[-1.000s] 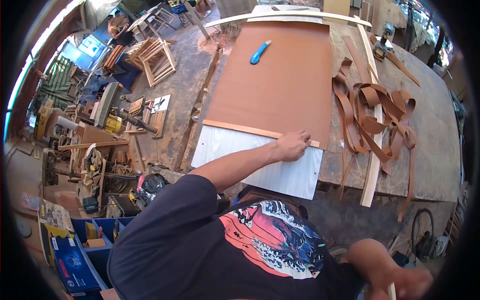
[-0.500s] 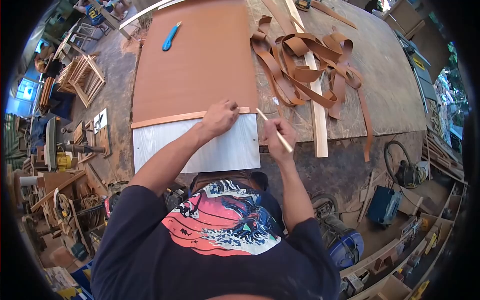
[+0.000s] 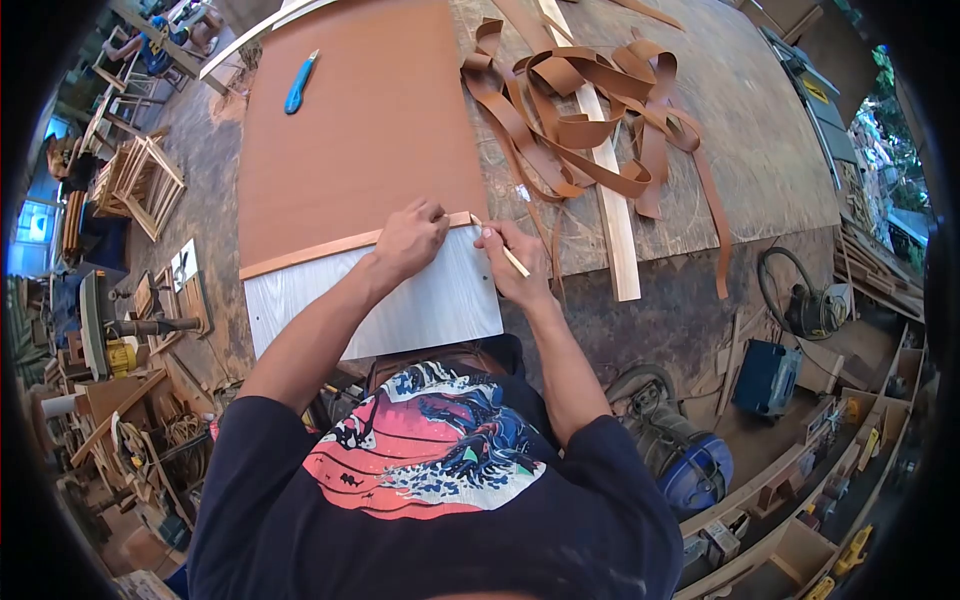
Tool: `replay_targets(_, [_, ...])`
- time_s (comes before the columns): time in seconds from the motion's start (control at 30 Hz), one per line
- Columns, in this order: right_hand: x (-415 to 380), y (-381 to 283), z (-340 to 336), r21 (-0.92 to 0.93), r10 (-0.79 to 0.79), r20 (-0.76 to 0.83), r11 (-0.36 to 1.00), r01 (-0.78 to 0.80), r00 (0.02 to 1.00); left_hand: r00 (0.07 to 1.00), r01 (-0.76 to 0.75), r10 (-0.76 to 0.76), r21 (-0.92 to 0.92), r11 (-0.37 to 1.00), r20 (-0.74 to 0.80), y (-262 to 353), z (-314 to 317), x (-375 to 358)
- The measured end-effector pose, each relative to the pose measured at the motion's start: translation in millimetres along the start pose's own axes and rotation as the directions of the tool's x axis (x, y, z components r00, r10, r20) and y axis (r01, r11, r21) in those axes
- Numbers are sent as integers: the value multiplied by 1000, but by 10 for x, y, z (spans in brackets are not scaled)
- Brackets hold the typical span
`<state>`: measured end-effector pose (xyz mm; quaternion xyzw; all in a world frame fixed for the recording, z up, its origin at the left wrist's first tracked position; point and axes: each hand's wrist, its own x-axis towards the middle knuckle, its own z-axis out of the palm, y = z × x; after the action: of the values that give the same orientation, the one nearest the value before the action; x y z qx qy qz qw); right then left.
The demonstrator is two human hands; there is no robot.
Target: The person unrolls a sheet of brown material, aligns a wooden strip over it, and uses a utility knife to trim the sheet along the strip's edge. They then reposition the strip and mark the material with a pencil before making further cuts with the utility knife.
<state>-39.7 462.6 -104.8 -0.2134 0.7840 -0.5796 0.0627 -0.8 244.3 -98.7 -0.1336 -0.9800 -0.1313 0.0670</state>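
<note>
A brown sheet (image 3: pixel 360 130) lies on the workbench, with a pale wood-grain board (image 3: pixel 420 300) at its near end. A thin wooden strip (image 3: pixel 310 257) runs across where the two meet. My left hand (image 3: pixel 410 238) presses on the strip toward its right end, fingers curled. In my right hand (image 3: pixel 518 262) is a pencil (image 3: pixel 514 261), its tip at the strip's right end. The blue cutter (image 3: pixel 301 82) rests on the far part of the sheet.
Curled brown strips (image 3: pixel 600 130) lie over a long wooden batten (image 3: pixel 615 225) on the bench (image 3: pixel 760 180) to the right. Wooden frames (image 3: pixel 140 185) stand at the left. A person (image 3: pixel 160 45) sits at the far left. A blue box (image 3: pixel 767 377) is at lower right.
My right hand has brought the pencil from beside the sheet's edge to the strip's right end. My left hand still presses on the strip. The whole view has shifted slightly.
</note>
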Motion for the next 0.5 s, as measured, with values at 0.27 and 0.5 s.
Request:
replay_targets(0.27, [43,-236,-218,-30,72,79,997,-70,994,1000,-9,10,12,1000,-21,19,-14,-2])
replay_targets(0.5, [93,-226,-183,-98,-25,35,995,28,999,1000,-14,14,7,1000,-5,24,-39,11])
